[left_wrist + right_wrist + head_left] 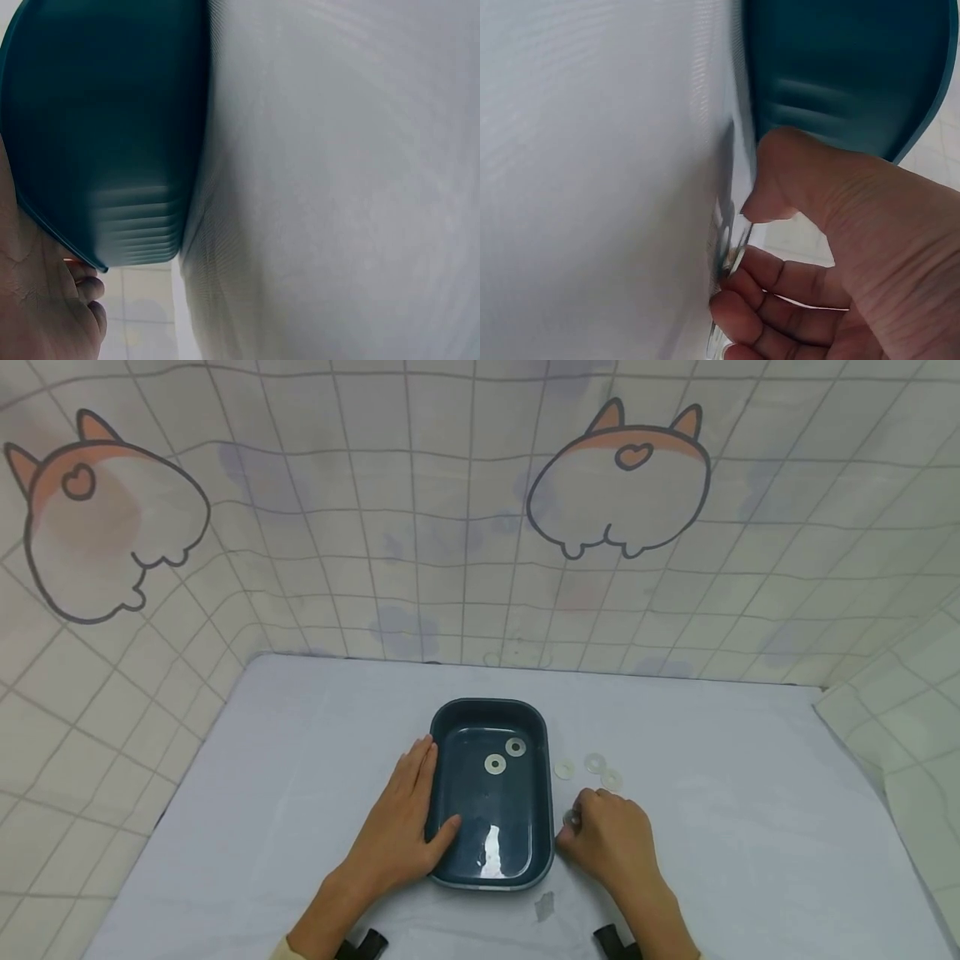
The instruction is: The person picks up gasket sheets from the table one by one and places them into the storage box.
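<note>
A dark blue rectangular tray (491,881) sits on the white cloth, with two pale flat washers (495,764) lying inside it. My left hand (401,827) rests along the tray's left rim, its fingers straight and its thumb reaching over the edge. In the left wrist view the palm lies against the rim. Just right of the tray, my right hand (611,839) pinches a washer (572,818) between thumb and fingers, low at the cloth. The right wrist view shows only a thin edge of that washer; the fingers hide much of it.
Three more pale washers (595,763) lie on the cloth beyond my right hand. A grey patch (544,907) marks the cloth near the tray's front right corner. Behind the table (735,827) hangs a checked curtain (450,527) with cartoon animals.
</note>
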Motion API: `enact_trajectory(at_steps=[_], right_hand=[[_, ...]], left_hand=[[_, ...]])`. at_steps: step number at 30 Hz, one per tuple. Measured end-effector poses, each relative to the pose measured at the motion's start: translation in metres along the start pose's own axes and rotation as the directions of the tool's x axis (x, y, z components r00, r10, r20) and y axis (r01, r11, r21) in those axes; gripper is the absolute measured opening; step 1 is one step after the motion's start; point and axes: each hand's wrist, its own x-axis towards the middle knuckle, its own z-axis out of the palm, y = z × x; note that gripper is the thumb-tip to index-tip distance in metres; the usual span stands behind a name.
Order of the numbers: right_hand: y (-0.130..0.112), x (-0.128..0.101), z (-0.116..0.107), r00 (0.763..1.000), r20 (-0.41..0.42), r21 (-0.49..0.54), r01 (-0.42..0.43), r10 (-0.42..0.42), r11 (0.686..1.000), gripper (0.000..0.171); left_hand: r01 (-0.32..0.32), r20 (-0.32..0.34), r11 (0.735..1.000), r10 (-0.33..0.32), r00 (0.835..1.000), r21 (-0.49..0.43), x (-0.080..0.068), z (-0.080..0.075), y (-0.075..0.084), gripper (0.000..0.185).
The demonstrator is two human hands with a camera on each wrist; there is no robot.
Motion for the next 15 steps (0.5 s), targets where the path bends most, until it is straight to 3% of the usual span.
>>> enact_trajectory(at_steps=[15], right_hand=[[0.0040, -0.0027, 0.0006, 1.000, 0.028, 0.031, 0.005, -0.006, 1.000, 0.020]], left_hand=[[-0.003, -0.002, 1.000, 0.003, 1.000, -0.005, -0.0003, -0.0008, 0.0008, 0.099]])
